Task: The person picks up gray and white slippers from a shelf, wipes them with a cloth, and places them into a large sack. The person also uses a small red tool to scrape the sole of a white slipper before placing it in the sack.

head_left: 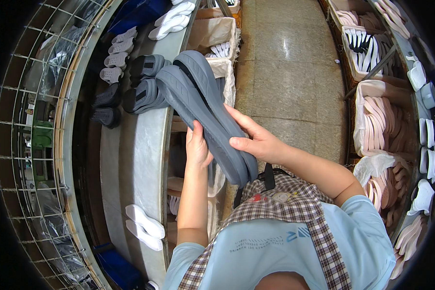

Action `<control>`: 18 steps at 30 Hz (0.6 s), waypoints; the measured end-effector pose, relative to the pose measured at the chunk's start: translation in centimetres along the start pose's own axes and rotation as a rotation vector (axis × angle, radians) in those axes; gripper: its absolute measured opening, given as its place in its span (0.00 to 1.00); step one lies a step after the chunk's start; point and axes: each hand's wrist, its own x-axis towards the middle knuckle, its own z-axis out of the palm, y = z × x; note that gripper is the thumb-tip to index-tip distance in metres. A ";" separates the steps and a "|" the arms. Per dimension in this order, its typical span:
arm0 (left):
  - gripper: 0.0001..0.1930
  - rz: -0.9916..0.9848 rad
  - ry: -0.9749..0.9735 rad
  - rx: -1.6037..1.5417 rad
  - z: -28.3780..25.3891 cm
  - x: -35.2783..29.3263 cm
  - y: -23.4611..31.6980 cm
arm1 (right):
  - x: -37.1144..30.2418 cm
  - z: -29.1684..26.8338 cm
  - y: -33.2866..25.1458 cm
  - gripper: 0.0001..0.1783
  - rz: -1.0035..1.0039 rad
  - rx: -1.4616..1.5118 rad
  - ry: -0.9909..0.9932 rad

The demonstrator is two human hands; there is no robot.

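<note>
A pair of long grey shoe soles (203,113) is held up in front of my body, one lying beside the other with a dark gap between them. My left hand (197,147) grips the left side of the pair, thumb pointing up along the edge. From the right, my right hand (256,137) is closed on the other sole, its thumb lying across the face. Just beyond the held pair, more dark grey soles (147,94) stand grouped on the metal bench.
The metal bench (133,159) runs along my left, with white soles (145,227) and light grey clogs (116,59) on it. A wire grid (34,157) stands farther left. Lined baskets of pink soles (379,123) line the right side of the tiled aisle (285,82).
</note>
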 end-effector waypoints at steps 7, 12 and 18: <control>0.32 -0.020 -0.039 0.028 0.2 0.5 -0.9 | -0.3 -0.6 0.0 0.41 0.017 0.007 0.019; 0.34 0.025 -0.002 0.133 -0.6 0.5 -1.4 | -0.5 -1.7 -0.1 0.41 0.152 -0.113 0.054; 0.32 0.188 -0.105 0.433 -2.1 0.1 -1.1 | -0.7 -3.3 0.3 0.42 0.246 -0.071 -0.047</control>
